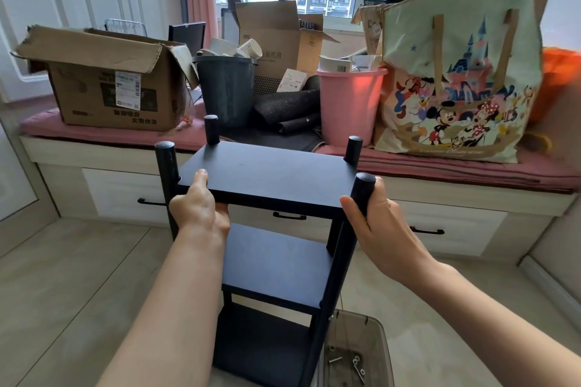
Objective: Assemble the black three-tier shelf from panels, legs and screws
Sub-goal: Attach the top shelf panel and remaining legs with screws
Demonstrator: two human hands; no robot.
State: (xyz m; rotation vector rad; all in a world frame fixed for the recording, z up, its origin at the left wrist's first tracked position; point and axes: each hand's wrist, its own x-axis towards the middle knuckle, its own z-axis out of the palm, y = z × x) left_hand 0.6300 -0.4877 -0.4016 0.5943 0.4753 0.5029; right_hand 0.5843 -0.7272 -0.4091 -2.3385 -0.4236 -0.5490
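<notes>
**Both hands on the top tier of the black shelf**

Far left of the fingers, on the pink cushion [94,132], sits an open cardboard box [107,85] with a white shipping label and dark printed characters too blurred to read. The left hand [201,207] grips the near left edge of the top panel [267,176]: thumb lying on the panel's upper face, the other fingers curled underneath. Beyond its fingertips stand a dark bin [226,88] and a carton [279,38] printed "AOC". The black shelf [273,261] stands upright on the floor between the two hands, three tiers stacked, four round legs [166,173] poking up past the top panel. A pink bucket [349,104] sits behind. The right hand [374,217] wraps the near right leg, thumb in front, fingers closed round behind it. Below this hand, a clear tray [383,349] on the floor holds loose screws [358,364]. Further right, a tote bag [456,82] shows cartoon mice and a castle, with "Disney" partly legible along its bottom.
</notes>
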